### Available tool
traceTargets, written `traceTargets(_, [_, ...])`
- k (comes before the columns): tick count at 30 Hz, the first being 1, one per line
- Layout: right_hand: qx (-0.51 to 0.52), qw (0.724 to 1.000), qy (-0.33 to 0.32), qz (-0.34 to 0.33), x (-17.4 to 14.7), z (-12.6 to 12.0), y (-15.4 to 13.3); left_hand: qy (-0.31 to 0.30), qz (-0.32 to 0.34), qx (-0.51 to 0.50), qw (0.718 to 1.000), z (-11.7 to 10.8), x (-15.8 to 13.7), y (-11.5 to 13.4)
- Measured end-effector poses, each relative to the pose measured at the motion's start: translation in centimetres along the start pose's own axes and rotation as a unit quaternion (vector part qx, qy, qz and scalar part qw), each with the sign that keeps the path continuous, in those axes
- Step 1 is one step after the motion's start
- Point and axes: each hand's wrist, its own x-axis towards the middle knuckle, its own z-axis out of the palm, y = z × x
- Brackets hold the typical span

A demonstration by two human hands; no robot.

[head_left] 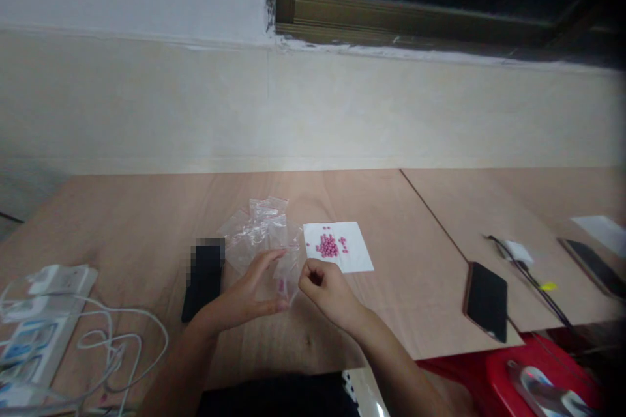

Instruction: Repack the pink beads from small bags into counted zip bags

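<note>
In the head view my left hand (252, 290) curves like a C, its fingertips and thumb at opposite edges of a clear plastic zip bag (292, 268). A small pink patch shows inside that bag. Close on its right is my right hand (330, 290), with fingers curled to the thumb; whatever they hold is hidden. Behind the hands, small round pink beads (328, 245) lie heaped on a white sheet of paper (359, 254), with several scattered around the heap. More clear zip bags (261, 225) overlap in a loose pile beyond my left hand.
A black phone (203, 280) lies left of my left hand. White cables (139, 337) and a power strip (61, 326) occupy the table's left end. On the right are another phone (486, 300), a white charger (517, 253) with a dark cable, and a red stool (521, 371) below the edge.
</note>
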Motion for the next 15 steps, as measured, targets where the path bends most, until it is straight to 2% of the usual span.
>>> traceTargets(2, [0.032,0.999,-0.018,-0.011,0.0,-0.3,-0.2,-0.03,0.004,-0.015,0.999,0.7,-0.1,-0.5])
traceTargets(5, [0.071,0.997,-0.034,-0.017,-0.1,-0.7,0.0,-0.033,-0.017,-0.053,0.998,2.3,0.2,-1.5])
traceTargets(10, [0.076,0.996,-0.035,-0.007,-0.4,-1.9,0.7,-0.051,-0.105,-0.226,0.967,3.5,0.8,-3.1])
traceTargets(12, [0.061,0.998,0.003,-0.001,-0.7,-2.4,0.9,-0.033,-0.114,-0.217,0.969,3.5,1.1,-3.6])
traceTargets(15, [0.03,0.994,0.106,-0.003,-1.3,-2.8,1.1,0.039,-0.12,-0.155,0.98,3.6,1.9,-4.4])
